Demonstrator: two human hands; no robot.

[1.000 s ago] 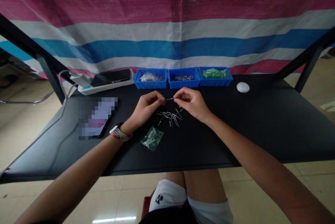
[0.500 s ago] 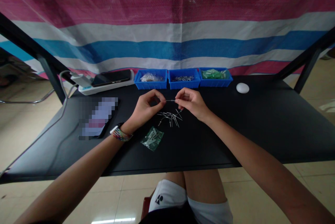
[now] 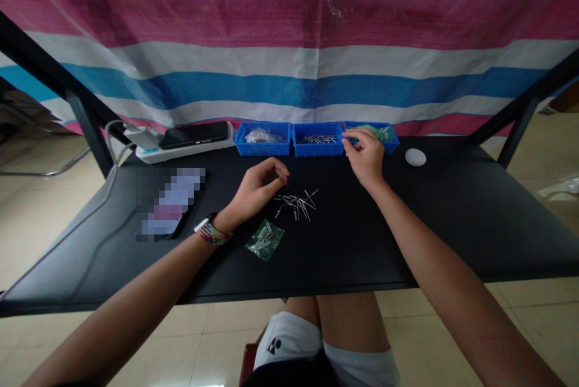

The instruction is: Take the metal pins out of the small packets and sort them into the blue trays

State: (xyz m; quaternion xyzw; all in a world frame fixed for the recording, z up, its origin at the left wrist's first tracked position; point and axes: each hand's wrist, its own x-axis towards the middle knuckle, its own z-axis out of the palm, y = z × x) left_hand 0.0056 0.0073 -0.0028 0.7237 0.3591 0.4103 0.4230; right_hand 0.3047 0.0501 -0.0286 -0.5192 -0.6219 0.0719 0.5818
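Note:
My left hand point(image 3: 260, 189) is raised over the table with thumb and fingertips pinched together; anything between them is too small to see. Beside it lies a loose pile of blind rivets point(image 3: 297, 201), thin metal pins with thicker ends. My right hand point(image 3: 367, 159) is at the front of the blue bins, fingertips drawn together near the right end of the middle bin point(image 3: 319, 149); what they hold cannot be made out. More metal rivets point(image 3: 319, 139) lie in that bin. A small green clear bag point(image 3: 265, 240) with metal pieces inside lies nearer me.
The left bin point(image 3: 262, 149) holds clear packets, and the right bin point(image 3: 389, 147) holds green bags, partly behind my right hand. A white rounded object point(image 3: 415, 157) sits at right. At left are a power strip point(image 3: 192, 150) with a phone point(image 3: 194, 134) on it and a pixelated phone point(image 3: 172, 203).
My right hand has left my left hand and moved up and right to the bins. The rivet held between both hands no longer shows there. My left hand stays nearly in place.

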